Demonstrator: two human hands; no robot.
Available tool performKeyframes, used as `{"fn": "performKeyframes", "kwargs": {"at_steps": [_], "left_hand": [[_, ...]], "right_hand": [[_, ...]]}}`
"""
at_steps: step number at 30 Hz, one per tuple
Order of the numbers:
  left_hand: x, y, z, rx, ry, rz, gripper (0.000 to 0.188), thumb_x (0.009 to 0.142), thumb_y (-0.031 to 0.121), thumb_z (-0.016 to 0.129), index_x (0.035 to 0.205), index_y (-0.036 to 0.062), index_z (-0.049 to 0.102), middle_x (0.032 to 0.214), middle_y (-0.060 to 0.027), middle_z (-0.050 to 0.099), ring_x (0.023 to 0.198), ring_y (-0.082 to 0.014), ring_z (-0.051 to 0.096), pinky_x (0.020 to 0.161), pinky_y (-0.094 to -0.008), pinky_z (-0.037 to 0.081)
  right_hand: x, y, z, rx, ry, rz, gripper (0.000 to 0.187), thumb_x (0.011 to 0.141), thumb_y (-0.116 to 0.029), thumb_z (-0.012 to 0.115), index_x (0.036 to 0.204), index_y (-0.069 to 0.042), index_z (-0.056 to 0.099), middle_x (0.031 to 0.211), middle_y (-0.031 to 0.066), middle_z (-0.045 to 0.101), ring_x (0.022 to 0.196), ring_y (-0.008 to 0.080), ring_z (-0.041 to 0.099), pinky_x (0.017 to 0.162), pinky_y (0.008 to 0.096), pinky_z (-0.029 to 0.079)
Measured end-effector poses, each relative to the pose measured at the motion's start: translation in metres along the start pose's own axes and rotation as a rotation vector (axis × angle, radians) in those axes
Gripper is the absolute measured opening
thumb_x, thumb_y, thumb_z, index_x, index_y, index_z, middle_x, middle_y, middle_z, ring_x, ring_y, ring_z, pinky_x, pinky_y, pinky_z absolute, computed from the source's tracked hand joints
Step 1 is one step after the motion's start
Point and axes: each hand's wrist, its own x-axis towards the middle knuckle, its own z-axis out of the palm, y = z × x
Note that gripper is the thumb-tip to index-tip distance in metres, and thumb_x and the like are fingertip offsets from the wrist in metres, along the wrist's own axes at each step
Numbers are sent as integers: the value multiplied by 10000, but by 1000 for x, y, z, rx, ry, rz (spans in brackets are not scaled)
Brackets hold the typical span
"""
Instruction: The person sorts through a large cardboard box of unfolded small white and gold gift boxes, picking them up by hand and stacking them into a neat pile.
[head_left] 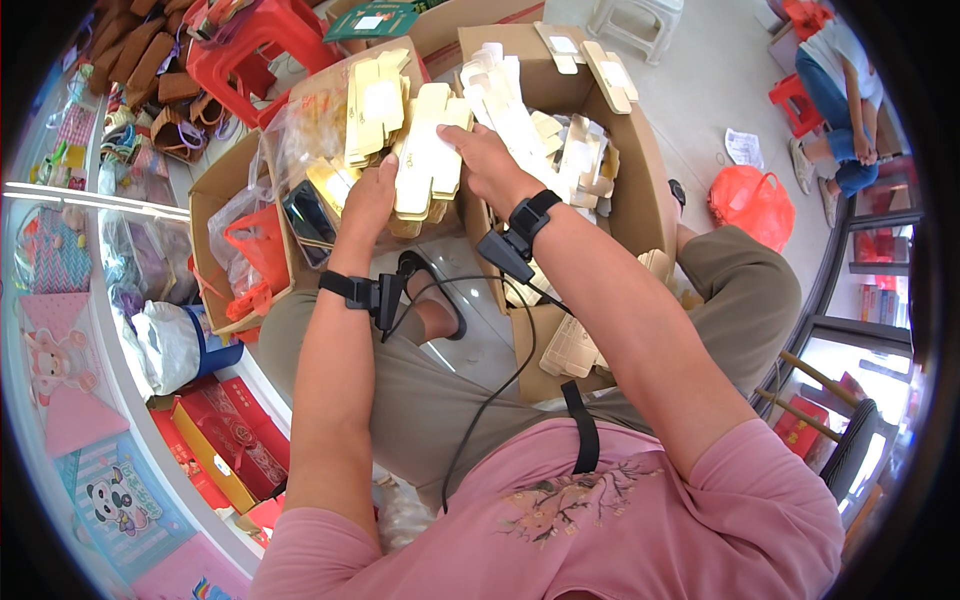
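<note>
Between my two hands is a stack of flat, unfolded pale-yellow paper cartons. My left hand closes on the stack's lower left side, its thumb up along the edge. From the right, my right hand grips it with the thumb lying on top; its other fingers are mostly hidden. Just beyond, another pile of flat yellow cartons rests on a box covered in clear plastic. White flat cartons fill the open cardboard box to the right. A loose flat carton lies by my lap.
A cardboard box with a red plastic bag stands at the left. Behind it is a red stool; a white stool is at the back. On the floor at right sits a red bag, near a seated person. A black cable hangs from my wrists.
</note>
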Motion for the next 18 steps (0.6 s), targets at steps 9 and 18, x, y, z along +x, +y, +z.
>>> {"fn": "performKeyframes", "kwargs": {"at_steps": [9, 18], "left_hand": [[10, -5, 5, -167, -65, -57, 801, 971, 648, 366, 1218, -77, 604, 1217, -259, 634, 1132, -367, 591, 987, -379, 422], [1, 13, 7, -168, -106, -109, 890, 905, 674, 481, 1174, -172, 539, 1098, -366, 622, 1060, -414, 628, 931, -404, 463]], "right_hand": [[7, 12, -1, -233, 51, -51, 399, 887, -142, 700, 1188, 74, 550, 1086, 143, 661, 956, 197, 655, 844, 313, 522], [16, 30, -20, -615, 221, -169, 398, 902, -261, 608, 1123, 70, 628, 1037, 137, 676, 918, 213, 651, 807, 337, 514]]}}
